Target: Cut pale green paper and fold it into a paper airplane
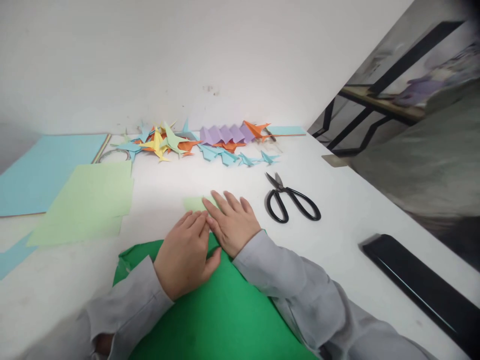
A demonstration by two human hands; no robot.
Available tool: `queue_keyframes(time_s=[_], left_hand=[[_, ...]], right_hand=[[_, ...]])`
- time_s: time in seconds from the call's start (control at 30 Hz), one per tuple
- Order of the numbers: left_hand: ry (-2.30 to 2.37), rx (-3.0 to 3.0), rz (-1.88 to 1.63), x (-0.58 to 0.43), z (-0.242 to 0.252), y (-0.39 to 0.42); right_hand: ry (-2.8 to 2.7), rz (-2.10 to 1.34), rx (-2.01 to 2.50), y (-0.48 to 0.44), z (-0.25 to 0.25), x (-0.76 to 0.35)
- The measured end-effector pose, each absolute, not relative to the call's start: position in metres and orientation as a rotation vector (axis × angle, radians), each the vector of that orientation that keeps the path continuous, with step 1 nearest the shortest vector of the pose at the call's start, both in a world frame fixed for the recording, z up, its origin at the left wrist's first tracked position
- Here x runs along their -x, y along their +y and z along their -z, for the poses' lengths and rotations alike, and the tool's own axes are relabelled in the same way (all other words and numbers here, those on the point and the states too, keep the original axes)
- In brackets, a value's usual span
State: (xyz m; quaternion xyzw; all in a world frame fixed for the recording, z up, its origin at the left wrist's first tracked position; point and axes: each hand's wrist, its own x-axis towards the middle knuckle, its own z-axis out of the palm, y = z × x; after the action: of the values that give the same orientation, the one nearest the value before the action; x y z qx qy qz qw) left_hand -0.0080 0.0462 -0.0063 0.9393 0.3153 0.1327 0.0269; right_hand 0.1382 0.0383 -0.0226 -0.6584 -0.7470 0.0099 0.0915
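A small light green piece of paper (193, 203) lies on the white table, mostly hidden under my hands. My right hand (234, 220) rests flat over it with fingers spread. Beside it, my left hand (185, 255) lies at the paper's near side, its fingers close together and slightly bent, thumb held apart. My hands touch near the left fingertips and right thumb. Beneath my wrists is a bright green cover (210, 310); its far edge reaches onto the table. To the right of my right hand lie black-handled scissors (279, 190), their blades slightly apart.
Light green sheets (86, 200) and a stack of blue sheets (48, 165) are at left. Folded paper shapes (161, 142) and a pleated purple strip (225, 135) line the wall. A long black object (420, 285) lies at right, near the table's edge.
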Motion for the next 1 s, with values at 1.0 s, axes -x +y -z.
queue_keyframes(time_s=[1.0], left_hand=[[0.907, -3.123, -0.279, 0.008, 0.004, 0.05]], right_hand=[[-1.584, -0.424, 2.093, 0.049, 0.014, -0.156]])
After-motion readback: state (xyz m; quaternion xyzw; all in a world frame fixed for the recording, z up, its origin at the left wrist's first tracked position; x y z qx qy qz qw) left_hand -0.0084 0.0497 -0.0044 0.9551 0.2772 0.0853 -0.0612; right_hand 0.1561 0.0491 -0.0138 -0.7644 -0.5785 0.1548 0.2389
